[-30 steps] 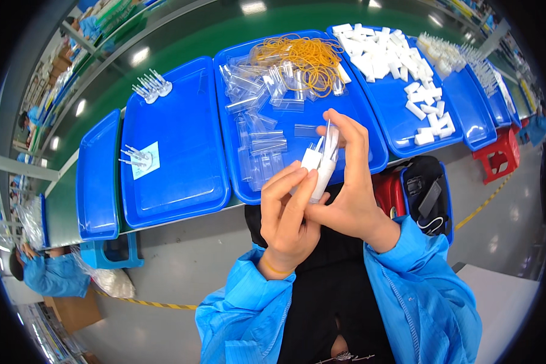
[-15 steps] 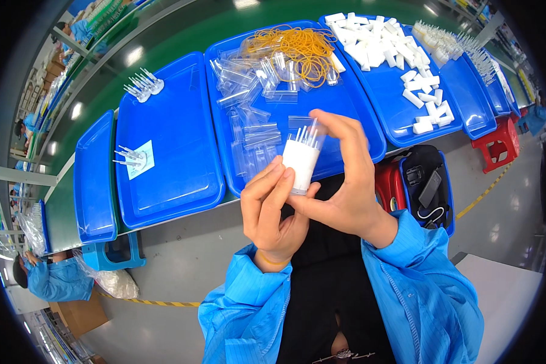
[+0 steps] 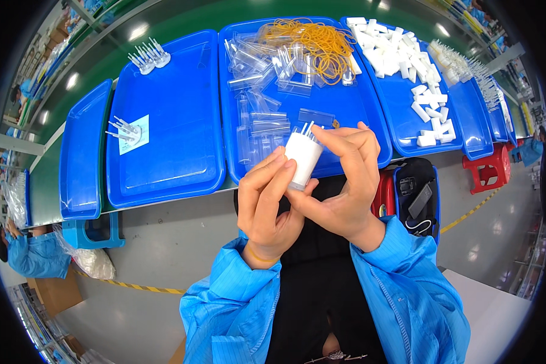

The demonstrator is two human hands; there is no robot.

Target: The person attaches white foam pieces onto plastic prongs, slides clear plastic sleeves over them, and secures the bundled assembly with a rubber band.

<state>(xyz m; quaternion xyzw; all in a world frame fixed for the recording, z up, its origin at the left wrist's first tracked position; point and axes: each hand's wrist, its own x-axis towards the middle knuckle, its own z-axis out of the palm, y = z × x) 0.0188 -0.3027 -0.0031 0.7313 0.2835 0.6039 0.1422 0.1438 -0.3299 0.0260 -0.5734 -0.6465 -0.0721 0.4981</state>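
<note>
Blue plastic trays [image 3: 164, 121] line the green bench [image 3: 182, 24], holding clear sleeves [image 3: 261, 121], a tangle of orange rubber bands [image 3: 312, 39] and white foam blocks [image 3: 400, 54]. Over the bench edge, the left hand [image 3: 270, 203] and right hand [image 3: 346, 182] together pinch a smooth white block [image 3: 302, 159] with thin clear pins sticking from its top.

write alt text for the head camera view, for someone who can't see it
Both hands, left hand and right hand, hold a small white block with thin clear pins above blue trays holding clear plastic bags, orange rubber bands and white blocks.
</note>
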